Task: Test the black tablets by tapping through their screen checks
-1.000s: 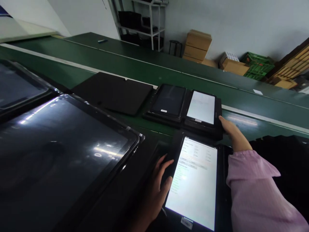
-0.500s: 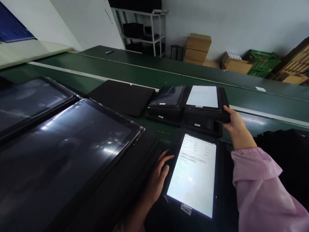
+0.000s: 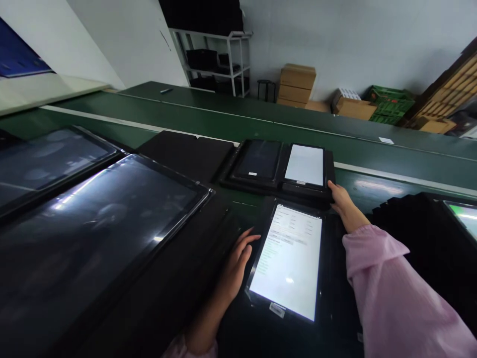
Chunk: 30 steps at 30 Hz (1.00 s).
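My right hand (image 3: 342, 201) grips the right edge of a black tray (image 3: 329, 171) that bears two tablets, one with a dark screen (image 3: 259, 158) and one lit white (image 3: 304, 164). That tray lies on top of another black tray. Nearer to me is a tablet with a lit screen of text (image 3: 288, 258), in a black tray with a label at its lower edge. Beside its left edge rests my left hand (image 3: 238, 263), fingers apart and holding nothing. Large dark-screened panels (image 3: 122, 214) fill the left side.
A flat black tray (image 3: 190, 151) lies behind the large panels. Black trays (image 3: 410, 223) are stacked at the right, with another lit screen (image 3: 465, 216). Beyond the green bench (image 3: 223, 112) stand a shelf rack (image 3: 233, 64), cardboard boxes (image 3: 297, 84) and green crates (image 3: 391, 102).
The tray with two tablets has come down onto the tray beneath it, my right hand lowering with it. The view has shifted slightly to the right; my left hand stays beside the lit tablet.
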Motion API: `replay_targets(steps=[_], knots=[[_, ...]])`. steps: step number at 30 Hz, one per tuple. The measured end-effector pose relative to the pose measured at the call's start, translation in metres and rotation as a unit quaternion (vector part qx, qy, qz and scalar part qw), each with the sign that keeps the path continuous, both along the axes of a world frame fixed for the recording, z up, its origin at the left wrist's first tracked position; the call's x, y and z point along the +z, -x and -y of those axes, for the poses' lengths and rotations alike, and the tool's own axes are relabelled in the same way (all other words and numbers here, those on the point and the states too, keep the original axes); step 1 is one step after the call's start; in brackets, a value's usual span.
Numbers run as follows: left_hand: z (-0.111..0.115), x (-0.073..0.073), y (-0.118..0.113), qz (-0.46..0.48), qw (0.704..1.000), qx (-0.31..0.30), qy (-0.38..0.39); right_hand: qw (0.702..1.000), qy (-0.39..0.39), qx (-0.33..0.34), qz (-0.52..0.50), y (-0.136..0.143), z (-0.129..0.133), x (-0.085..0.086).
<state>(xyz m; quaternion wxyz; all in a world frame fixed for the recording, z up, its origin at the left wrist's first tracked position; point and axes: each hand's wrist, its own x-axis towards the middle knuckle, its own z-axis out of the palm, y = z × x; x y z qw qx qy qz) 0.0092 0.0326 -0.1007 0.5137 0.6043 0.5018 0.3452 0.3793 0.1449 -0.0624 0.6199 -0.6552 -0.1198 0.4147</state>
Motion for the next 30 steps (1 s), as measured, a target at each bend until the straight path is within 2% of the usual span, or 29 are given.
replay_targets(steps=[4,9,15,19,24,30], knots=[[0.0,-0.004,0.001,-0.012,1.0,-0.001,-0.014,1.0,0.011,-0.015,0.016,0.0,-0.005,-0.001],[0.002,-0.003,0.001,0.0,1.0,-0.003,-0.012,0.998,-0.03,-0.042,0.026,0.002,-0.004,0.001],[0.006,0.006,0.001,0.005,1.0,-0.012,0.011,0.993,-0.083,-0.075,0.05,0.0,0.004,0.013],[0.009,0.005,0.003,-0.003,1.0,-0.023,0.015,0.99,-0.096,-0.081,0.07,-0.002,0.004,0.019],[0.012,0.001,0.003,-0.013,0.999,-0.036,0.0,0.994,-0.066,-0.047,0.076,0.001,-0.008,0.009],[0.013,0.003,-0.001,-0.016,1.0,-0.006,-0.019,0.996,0.013,-0.005,0.087,0.002,-0.012,-0.007]])
